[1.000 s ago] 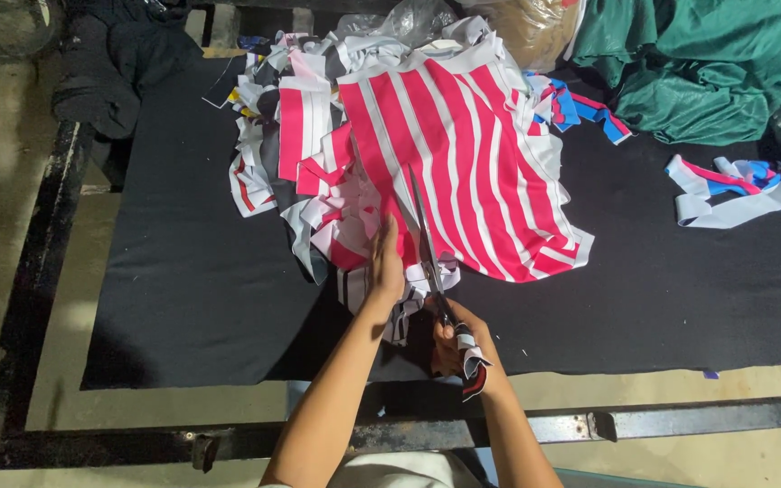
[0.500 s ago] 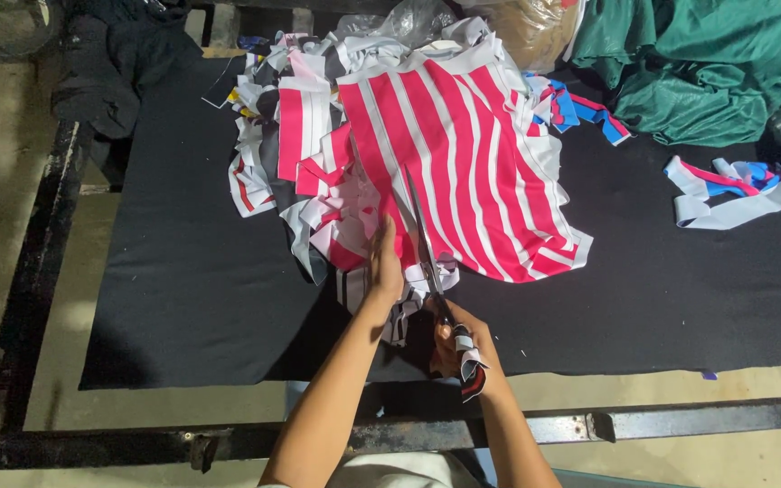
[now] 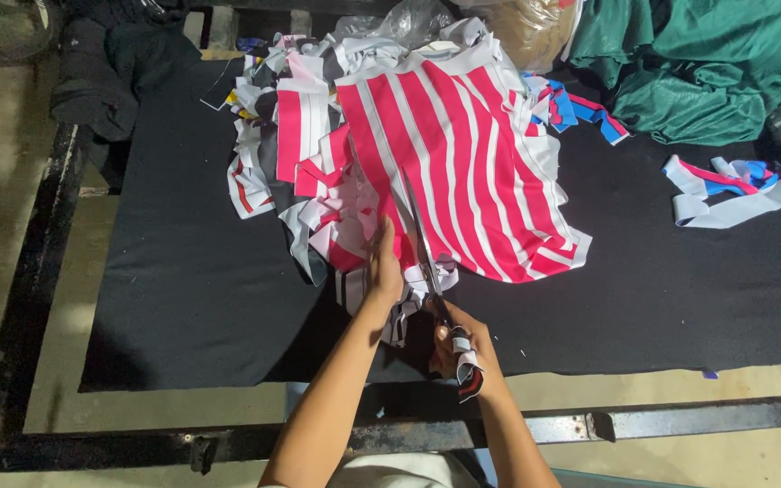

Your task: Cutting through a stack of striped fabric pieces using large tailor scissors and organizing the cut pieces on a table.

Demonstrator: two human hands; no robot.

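Observation:
A pink-and-white striped cloth [image 3: 472, 154] lies spread on a black mat [image 3: 192, 289]. My right hand [image 3: 458, 348] grips the handles of long scissors [image 3: 419, 244], whose blades reach up into the cloth's near edge. Cloth strips are wound around the scissor handles. My left hand [image 3: 383, 267] presses flat on the striped cloth just left of the blades. Cut pink and white strips [image 3: 318, 194] are heaped to the left of the cloth.
Green fabric [image 3: 707, 63] is piled at the back right. Blue, red and white strips [image 3: 725, 185] lie at the right. Dark clothing [image 3: 101, 63] sits at the back left. A black metal frame [image 3: 29, 289] edges the table.
The scissor blades have crept slightly further into the striped cloth. Both hands stay almost where they were.

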